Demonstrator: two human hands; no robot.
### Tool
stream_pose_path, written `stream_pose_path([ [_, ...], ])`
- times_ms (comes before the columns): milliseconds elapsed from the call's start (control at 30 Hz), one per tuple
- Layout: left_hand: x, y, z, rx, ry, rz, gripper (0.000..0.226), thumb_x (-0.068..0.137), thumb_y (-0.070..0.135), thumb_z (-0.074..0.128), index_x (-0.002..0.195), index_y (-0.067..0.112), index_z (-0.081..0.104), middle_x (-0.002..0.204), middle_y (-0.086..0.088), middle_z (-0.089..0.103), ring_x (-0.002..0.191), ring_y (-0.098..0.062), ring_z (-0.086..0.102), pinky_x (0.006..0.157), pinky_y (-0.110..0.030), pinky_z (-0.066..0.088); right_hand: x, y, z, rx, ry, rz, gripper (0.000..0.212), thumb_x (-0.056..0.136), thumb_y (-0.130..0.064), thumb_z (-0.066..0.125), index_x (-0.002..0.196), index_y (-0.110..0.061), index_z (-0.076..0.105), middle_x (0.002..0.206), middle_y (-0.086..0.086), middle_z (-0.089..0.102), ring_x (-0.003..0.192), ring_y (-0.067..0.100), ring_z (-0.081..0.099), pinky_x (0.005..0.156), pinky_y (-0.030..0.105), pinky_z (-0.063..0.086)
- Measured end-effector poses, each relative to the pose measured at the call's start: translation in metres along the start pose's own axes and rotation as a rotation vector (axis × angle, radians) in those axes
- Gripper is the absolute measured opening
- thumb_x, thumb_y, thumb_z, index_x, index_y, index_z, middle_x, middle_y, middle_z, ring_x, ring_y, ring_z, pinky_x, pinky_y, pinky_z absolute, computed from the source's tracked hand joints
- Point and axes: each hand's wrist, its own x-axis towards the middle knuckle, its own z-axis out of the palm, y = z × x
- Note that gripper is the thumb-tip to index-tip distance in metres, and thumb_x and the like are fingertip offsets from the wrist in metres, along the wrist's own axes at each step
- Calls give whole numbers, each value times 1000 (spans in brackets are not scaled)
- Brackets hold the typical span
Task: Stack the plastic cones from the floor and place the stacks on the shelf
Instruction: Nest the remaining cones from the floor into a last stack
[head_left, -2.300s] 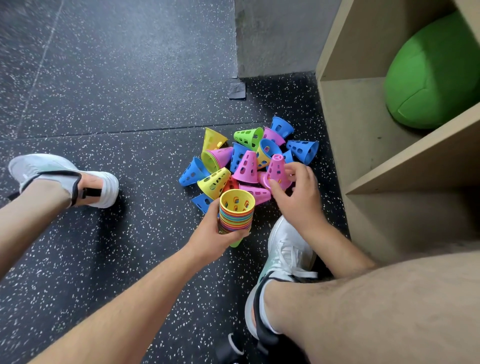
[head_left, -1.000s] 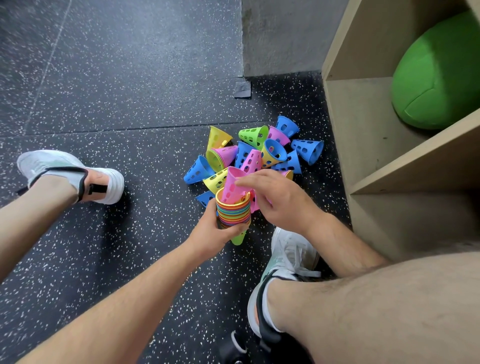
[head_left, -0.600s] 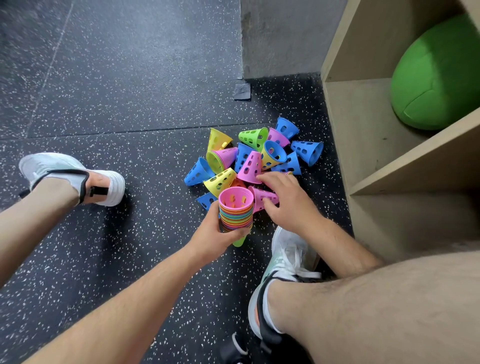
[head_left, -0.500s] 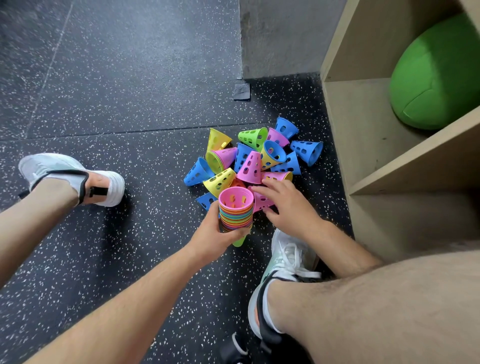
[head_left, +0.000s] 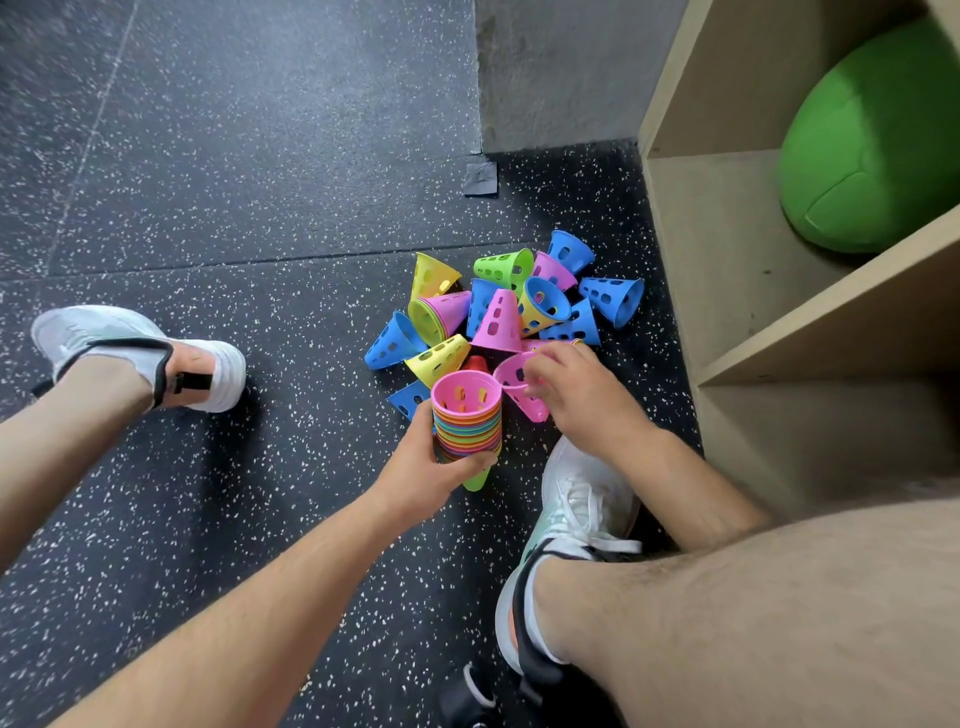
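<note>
A nested stack of perforated plastic cones in mixed colours (head_left: 467, 428) sits mouth-up in the left hand (head_left: 431, 470), whose grip wraps round the lower rims. A pink cone forms the top layer and a green tip pokes out below the fingers. The stack is held just above the floor, at the near edge of the loose heap.

Just to its right, the right hand (head_left: 589, 402) pinches the rim of a single pink perforated cone (head_left: 517, 389). That grip is narrow, and the cone is tilted with its mouth towards the stack and its tip pointing down.

Behind both hands lies a jumble of loose blue, yellow, pink and green cones (head_left: 498, 312) on the black speckled rubber floor (head_left: 260, 208). A pale wooden shelf unit (head_left: 727, 260) stands to the right of it, with a large green ball (head_left: 872, 145) in its upper compartment. A white trainer (head_left: 130, 348) rests on the floor at the left, and another white trainer (head_left: 582, 512) is planted just beneath the right hand.
</note>
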Motion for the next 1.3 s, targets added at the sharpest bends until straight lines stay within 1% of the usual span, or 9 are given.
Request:
stream_pose_path([
  [133,1,-1,-1,-1,-2,-4,78,82,27,89,144,30,43,126,14,65,110,10,60,96,-13,45,11,-10,-28,258,94,101,4,99,-23,60,99,-19,59,111,-6,55,104,16,53,91,28,43],
  [300,3,-3,-1,0,7,-5,79,80,32,90,142,36,43,127,17,64,113,7,61,96,-16,44,23,-30,-45,566,168,234,13,99,-25,61,91,-33,54,93,-1,57,72,17,60,68,28,45],
  [367,3,-4,-1,4,4,-7,80,80,33,91,143,36,42,126,16,65,113,5,61,96,-18,45,24,-39,-44,601,137,223,11,99,-26,61,93,-33,55,99,1,60,83,16,64,74,29,50],
  [467,4,-4,-1,5,5,-2,82,80,32,91,146,32,42,126,16,66,113,5,62,99,-19,45,19,-48,-40,531,21,170,9,98,-30,62,94,-33,55,103,-4,60,98,11,60,85,25,48],
  [700,5,-3,1,0,7,2,81,80,31,90,145,30,43,126,13,66,113,1,64,103,-23,48,6,-41,-26,403,-239,113,14,92,-49,59,104,-41,58,104,-8,62,91,3,56,78,25,44],
  [800,5,-3,1,6,1,3,82,80,32,91,145,29,42,127,13,66,116,-1,63,106,-28,48,3,-34,-21,452,-144,151,19,93,-48,59,111,-40,61,111,-15,63,104,1,58,90,25,49],
  [933,5,1,2,8,-16,-3,81,80,30,90,145,30,42,127,14,66,116,1,63,108,-30,48,0,-14,-10,315,109,359,22,97,-35,56,119,-33,60,107,-4,58,94,11,61,85,34,52],
  [1100,7,0,2,8,-26,6,78,78,34,91,138,38,43,125,16,66,117,-1,63,111,-39,49,-6,6,-1,74,-38,474,41,99,-39,47,140,-38,44,110,9,54,96,31,56,85,44,52],
  [1300,5,5,2,16,-29,-2,78,79,32,91,139,39,41,125,17,65,114,4,62,110,-36,49,-6,4,1,210,75,449,14,95,-29,61,107,-22,65,105,-6,63,89,17,61,79,35,50],
])
